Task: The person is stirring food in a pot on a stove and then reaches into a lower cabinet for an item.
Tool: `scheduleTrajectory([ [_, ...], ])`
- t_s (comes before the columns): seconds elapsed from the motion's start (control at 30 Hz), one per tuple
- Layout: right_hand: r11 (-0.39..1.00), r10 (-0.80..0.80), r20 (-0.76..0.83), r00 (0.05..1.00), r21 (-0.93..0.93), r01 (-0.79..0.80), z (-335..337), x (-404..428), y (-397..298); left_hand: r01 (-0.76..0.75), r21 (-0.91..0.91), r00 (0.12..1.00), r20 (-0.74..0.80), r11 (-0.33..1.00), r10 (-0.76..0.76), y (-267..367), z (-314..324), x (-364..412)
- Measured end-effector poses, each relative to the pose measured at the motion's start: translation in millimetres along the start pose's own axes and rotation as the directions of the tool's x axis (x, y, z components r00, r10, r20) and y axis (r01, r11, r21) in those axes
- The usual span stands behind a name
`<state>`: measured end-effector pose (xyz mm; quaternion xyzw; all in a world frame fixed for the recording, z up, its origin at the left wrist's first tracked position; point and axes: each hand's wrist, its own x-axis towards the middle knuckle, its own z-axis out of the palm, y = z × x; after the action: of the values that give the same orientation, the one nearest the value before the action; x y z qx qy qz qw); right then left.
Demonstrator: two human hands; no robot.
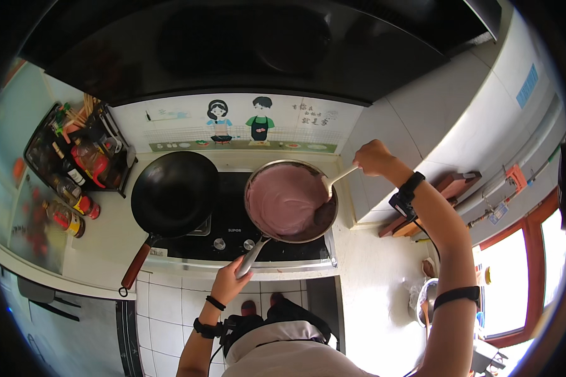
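Note:
A pan [334, 221] stands on the right side of the black gas stove [233, 245], filled with a thick pinkish-mauve mixture [283, 198]. My left hand [230, 281] grips the pan's metal handle [252, 258], which points toward me. In my right hand [375, 158] is the pale handle of a spatula [343, 176]. Its lower part reaches over the pan's right rim into the mixture, so the tip is partly hidden. Folds mark the mixture's surface, and a darker patch of pan bottom shows at the lower right.
An empty black wok [177, 193] with a wooden handle [137, 266] rests on the left burner. Sauce bottles [66, 219] and a black rack [118, 174] occupy the left counter. A range hood [236, 47] overhangs the stove. Cutting boards [445, 191] lean at the right wall.

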<state>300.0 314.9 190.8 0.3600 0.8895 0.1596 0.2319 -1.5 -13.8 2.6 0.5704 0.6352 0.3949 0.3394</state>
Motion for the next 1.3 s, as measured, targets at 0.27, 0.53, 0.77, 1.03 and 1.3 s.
scheduleTrajectory([
  [0.27,0.99,0.066,-0.057,0.996,0.13,-0.058,50.6,59.9,-19.4,-0.017,0.039,1.0,0.012,0.999,0.017,12.5,-1.6,0.6],
  [0.53,0.965,-0.261,-0.165,0.951,-0.059,0.254,-26.7,24.8,-46.0,0.013,0.051,1.0,-0.006,0.999,-0.012,9.7,-5.1,-1.0],
  [0.77,0.996,-0.03,-0.157,0.987,-0.082,0.017,2.8,42.7,0.7,0.0,0.028,1.0,-0.006,1.0,0.0,3.0,0.2,0.6],
  [1.03,0.987,-0.098,-0.243,0.965,-0.145,0.064,15.6,107.8,-17.6,0.038,0.043,0.999,0.037,0.998,-0.04,8.4,-2.1,0.9],
  [1.3,0.893,-0.417,-0.223,0.881,-0.28,0.352,-31.0,80.7,-80.9,0.026,0.057,1.0,0.003,0.998,-0.026,12.0,-5.2,-0.8],
])
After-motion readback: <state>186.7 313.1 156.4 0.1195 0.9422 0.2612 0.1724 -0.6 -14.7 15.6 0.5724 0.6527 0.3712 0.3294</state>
